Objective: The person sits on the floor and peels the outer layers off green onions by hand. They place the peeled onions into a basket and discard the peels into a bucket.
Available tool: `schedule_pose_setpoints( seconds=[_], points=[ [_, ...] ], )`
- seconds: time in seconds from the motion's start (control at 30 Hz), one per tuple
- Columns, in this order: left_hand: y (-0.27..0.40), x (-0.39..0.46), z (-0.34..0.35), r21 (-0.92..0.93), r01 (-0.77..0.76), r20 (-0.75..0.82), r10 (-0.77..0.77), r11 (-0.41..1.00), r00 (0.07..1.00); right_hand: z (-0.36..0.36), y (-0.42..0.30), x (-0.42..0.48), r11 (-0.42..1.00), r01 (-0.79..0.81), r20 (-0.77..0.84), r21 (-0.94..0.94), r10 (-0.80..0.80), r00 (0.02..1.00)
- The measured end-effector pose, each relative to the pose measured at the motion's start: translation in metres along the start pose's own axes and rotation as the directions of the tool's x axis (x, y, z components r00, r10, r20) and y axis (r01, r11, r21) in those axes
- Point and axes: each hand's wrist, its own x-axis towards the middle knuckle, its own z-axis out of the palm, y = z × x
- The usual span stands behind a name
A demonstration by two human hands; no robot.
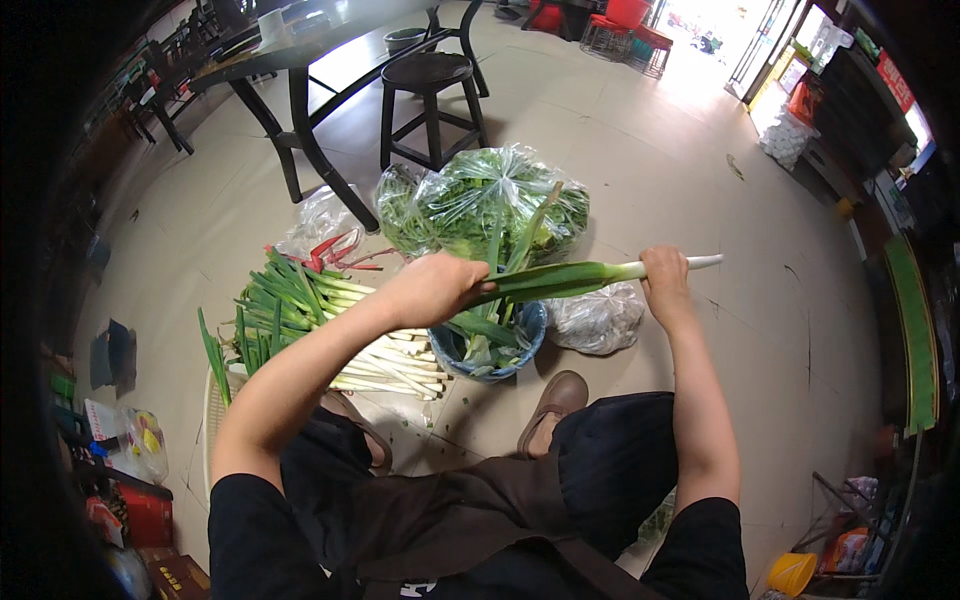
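Observation:
A green onion, likely a leek or large scallion, is stretched sideways between my hands. My left hand grips its green leaves, while my right hand is closed round the white stalk, whose tip sticks out to the right. Below the stalk stands a blue bin, lined with plastic and holding leaf scraps. On the floor left of it lies a large pile of green onions, white ends toward the bin. A cream plastic basket, partly hidden by my left arm, has green leaves at its rim.
Clear bags of leafy greens lie beyond the bin. A tied clear bag sits right of it. Red straps lie behind the pile. A dark stool and a table stand farther off. A yellow bucket is at lower right.

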Motion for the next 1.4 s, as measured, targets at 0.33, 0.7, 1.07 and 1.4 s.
schedule_pose_setpoints(
  seconds=[0.33, 0.7, 1.07, 1.4],
  points=[
    [0.001, -0.037, -0.034, 0.037, -0.269, -0.371, 0.263, 0.962, 0.891, 0.016, 0.08, -0.051, 0.92, -0.37, 0.044, -0.131, 0.378, 0.925],
    [-0.021, 0.022, 0.075, -0.06, 0.059, -0.34, -0.076, 0.996, 0.937, -0.027, -0.028, 0.047, 0.605, -0.482, -0.205, 0.633, 0.732, 0.65],
    [0.011, -0.04, -0.075, -0.398, -0.005, -0.578, -0.246, 0.918, 0.778, -0.089, -0.244, 0.134, 0.52, -0.016, -0.073, 0.854, 0.151, 0.986],
    [-0.151, -0.453, 0.029, -0.419, 0.746, -0.683, -0.721, 0.517, 0.116, 0.082, -0.322, 0.06, 0.631, -0.18, 0.553, 0.754, -0.463, 0.693]
  ],
)
